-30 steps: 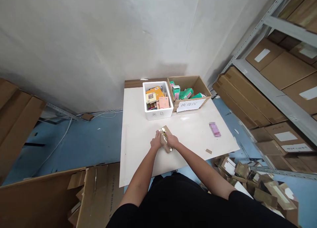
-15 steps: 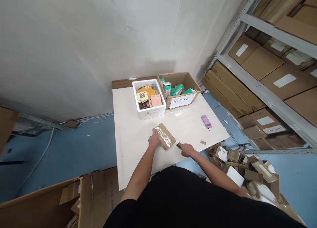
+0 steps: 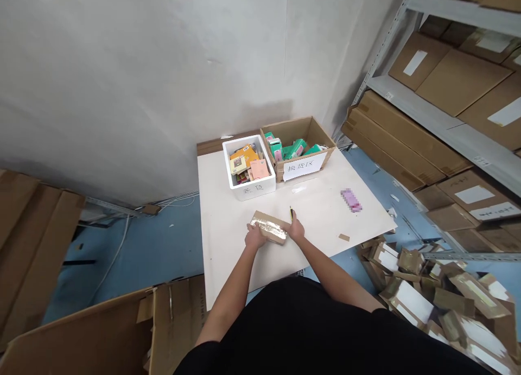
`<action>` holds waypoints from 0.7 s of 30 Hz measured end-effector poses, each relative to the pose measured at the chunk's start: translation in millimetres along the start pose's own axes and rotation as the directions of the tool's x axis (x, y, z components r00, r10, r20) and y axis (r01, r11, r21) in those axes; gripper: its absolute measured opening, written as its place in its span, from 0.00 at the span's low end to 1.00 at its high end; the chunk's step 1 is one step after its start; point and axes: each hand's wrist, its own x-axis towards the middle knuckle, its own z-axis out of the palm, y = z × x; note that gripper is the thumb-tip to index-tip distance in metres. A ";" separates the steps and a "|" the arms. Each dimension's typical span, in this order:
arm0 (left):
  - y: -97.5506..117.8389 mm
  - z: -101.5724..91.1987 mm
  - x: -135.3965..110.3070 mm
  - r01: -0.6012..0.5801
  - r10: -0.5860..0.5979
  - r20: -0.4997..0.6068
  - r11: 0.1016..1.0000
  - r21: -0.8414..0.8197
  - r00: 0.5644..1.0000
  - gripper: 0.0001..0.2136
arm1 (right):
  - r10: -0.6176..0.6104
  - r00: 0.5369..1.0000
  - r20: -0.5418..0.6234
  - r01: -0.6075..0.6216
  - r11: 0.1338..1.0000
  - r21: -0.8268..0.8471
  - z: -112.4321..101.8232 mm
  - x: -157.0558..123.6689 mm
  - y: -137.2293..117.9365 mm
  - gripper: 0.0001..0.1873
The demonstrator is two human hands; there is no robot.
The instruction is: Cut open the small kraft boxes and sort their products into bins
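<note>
A small brown cardboard box point(image 3: 270, 223) with shiny clear tape along its top lies at the near part of the white table point(image 3: 223, 250). My left hand point(image 3: 255, 236) grips its left near side. My right hand point(image 3: 296, 229) is closed around a slim yellow-and-black box cutter point(image 3: 291, 214), which points up and away from me. The fingers of that same hand also touch the right end of the box. Its underside and the fingertips beneath it are hidden.
Behind stand a white foam box point(image 3: 254, 189) of small packets and a carton point(image 3: 325, 157) of green boxes. A blurred purple item point(image 3: 350, 200) and a cardboard scrap point(image 3: 344, 237) lie at right. Shelves point(image 3: 431, 112), a heap of used cartons point(image 3: 443, 293) and a large carton point(image 3: 81, 331) surround the table.
My right hand has moved left onto the box's end, and the cutter now points upward. The box has turned so that its long side lies more crosswise. The view has shifted slightly.
</note>
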 end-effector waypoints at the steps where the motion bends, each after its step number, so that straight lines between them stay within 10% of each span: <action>1: -1.9 1.9 -4.7 0.026 -0.026 -0.007 1.000 0.013 1.000 0.40 | -0.016 1.000 -0.017 0.016 1.000 0.010 -4.6 8.5 -4.1 0.54; 6: 4.9 8.4 -22.4 0.031 -0.014 -0.107 0.987 0.159 0.994 0.25 | -0.006 1.000 -0.017 0.011 0.951 0.310 -23.9 37.3 -5.5 0.34; 13: 29.5 20.7 -11.6 -0.289 0.304 -0.038 0.932 0.219 0.952 0.33 | -0.034 0.985 0.168 -0.108 0.639 0.762 -27.9 22.3 42.5 0.14; 21: 27.7 26.0 3.1 -0.265 0.269 0.011 0.939 0.221 0.963 0.30 | -0.001 0.955 0.298 -0.150 0.862 0.484 -29.6 31.7 56.0 0.25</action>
